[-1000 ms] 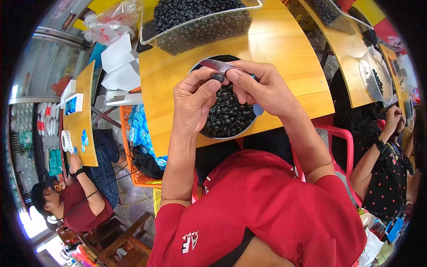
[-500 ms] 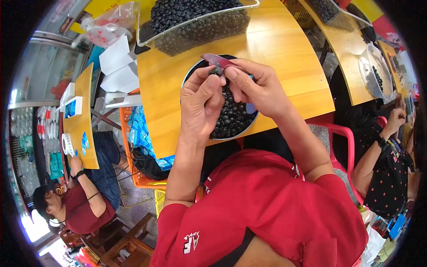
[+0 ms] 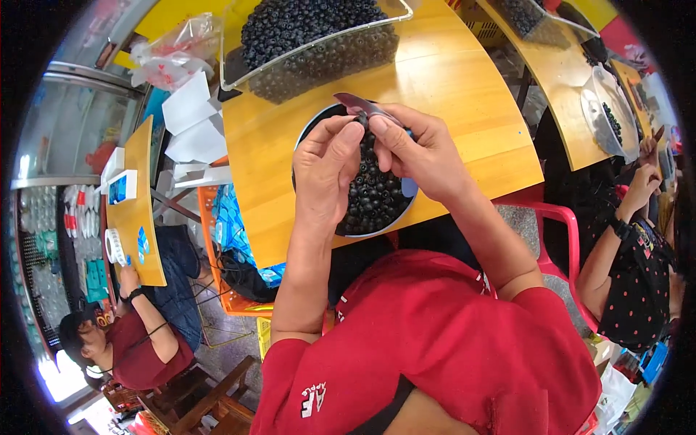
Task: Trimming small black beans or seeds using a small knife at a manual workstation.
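My left hand pinches a small dark round piece, like a berry or a bead, between thumb and fingertips. In my right hand is a small knife. Its blade points left and lies just above the round piece. Fingers cover the knife's handle. Both hands meet over a round bowl with a pale rim, holding many more such pieces. Part of the bowl is hidden behind my hands.
A clear bin heaped with dark round pieces stands at the table's far side. Left of the table is an orange crate with blue packets. A red chair and a co-worker are at right; another person sits at left.
The knife blade has tilted, its tip now slightly lower and further right. The round piece has shifted a little to the right in my left fingers. The bowl sits slightly lower in view.
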Motion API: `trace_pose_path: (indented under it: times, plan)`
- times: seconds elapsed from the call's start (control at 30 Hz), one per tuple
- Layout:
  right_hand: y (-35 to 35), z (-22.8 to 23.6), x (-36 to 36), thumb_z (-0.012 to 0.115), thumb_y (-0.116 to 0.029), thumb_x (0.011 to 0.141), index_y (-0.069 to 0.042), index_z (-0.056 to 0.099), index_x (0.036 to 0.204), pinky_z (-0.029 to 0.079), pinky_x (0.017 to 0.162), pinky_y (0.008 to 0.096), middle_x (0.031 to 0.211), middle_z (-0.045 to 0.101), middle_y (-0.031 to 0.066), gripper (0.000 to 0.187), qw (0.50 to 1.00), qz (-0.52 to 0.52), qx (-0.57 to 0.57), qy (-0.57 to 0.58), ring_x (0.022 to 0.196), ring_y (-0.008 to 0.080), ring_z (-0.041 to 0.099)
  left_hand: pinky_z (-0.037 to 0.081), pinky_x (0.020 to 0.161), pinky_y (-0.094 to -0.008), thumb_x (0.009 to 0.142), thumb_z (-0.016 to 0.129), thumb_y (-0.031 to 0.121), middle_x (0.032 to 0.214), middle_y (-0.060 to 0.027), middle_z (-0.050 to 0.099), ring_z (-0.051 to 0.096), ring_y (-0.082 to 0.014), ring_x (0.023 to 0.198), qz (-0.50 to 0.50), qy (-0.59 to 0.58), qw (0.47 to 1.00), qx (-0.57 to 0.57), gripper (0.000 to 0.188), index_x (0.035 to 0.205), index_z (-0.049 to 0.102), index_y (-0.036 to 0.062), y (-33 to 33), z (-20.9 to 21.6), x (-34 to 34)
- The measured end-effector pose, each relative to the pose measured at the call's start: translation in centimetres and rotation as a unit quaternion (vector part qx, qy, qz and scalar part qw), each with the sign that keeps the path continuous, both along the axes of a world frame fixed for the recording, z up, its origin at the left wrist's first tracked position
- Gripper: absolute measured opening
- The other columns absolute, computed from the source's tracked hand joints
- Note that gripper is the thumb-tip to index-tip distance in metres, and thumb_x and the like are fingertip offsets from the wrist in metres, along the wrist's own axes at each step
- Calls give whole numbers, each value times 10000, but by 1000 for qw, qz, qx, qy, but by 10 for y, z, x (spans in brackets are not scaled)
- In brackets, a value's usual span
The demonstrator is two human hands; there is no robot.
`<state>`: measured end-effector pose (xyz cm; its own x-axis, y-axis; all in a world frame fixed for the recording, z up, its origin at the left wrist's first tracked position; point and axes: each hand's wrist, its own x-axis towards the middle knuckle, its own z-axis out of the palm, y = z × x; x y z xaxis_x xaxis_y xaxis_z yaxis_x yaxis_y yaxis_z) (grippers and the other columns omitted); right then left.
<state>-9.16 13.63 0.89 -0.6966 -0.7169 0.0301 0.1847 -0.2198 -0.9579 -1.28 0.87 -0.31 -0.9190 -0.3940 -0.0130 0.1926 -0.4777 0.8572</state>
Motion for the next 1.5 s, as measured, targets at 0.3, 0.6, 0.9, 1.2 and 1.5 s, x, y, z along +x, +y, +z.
trace_pose_path:
  times: [0.3,0.6,0.9,1.2,1.5]
  plan:
    - [1,1,-6,495,-215,954,-39,598,1121,277,431,159,595,503,-46,263,999,-21,6,31,494,1,389,247,416,-169,799,664,48,799,0,598,377,-5,492,-17,-26,999,-22,232,1022,613,11,3,13,-4]
    - [5,6,-3,521,-220,940,-66,530,1267,274,431,170,576,483,-46,361,995,10,27,99,495,8,403,265,409,-168,795,662,1,789,-11,630,409,-11,505,7,20,999,34,188,978,635,34,-3,-5,-3]
    - [7,10,-11,517,-205,943,-26,579,1178,271,423,182,554,466,-44,303,997,60,28,42,474,21,404,276,412,-161,789,664,-5,846,-49,664,441,-15,526,3,45,998,35,216,996,645,54,-1,0,3]
    - [3,7,-2,511,-187,944,-24,596,1136,276,429,181,576,488,-36,267,994,33,-9,100,485,20,414,272,401,-158,800,643,-11,875,-76,660,435,-14,526,-30,94,994,54,243,1035,635,49,-7,-8,9]
    - [-7,14,1,563,-205,916,1,587,1151,250,438,171,642,524,-60,313,999,-15,-3,45,492,4,359,243,409,-164,792,658,-4,799,9,619,388,0,501,-5,51,998,-36,235,1022,651,47,-2,3,12]
